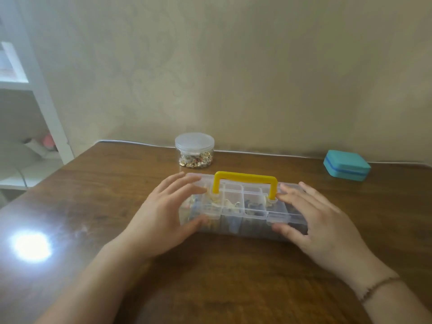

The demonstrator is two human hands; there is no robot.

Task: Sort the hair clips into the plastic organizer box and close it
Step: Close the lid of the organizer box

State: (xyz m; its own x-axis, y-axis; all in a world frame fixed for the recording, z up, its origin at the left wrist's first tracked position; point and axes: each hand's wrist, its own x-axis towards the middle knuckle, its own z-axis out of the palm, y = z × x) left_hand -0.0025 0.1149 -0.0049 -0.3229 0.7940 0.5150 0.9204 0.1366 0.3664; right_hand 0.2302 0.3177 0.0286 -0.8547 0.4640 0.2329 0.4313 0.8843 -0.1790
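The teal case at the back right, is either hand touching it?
No. Both hands, left and right, rest on the clear organizer box; the teal case sits apart.

home room | patterned wallpaper (233,66) | wooden table (210,277) | white shelving (35,90)

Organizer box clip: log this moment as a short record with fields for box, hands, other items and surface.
box: clear organizer box with yellow handle, lid down, clips visible inside the compartments
left hand: fingers spread on the box's left end
right hand: fingers spread on the box's right end
other items: lidded jar of small gold pieces behind the box; teal case far right, shut
surface: wooden table
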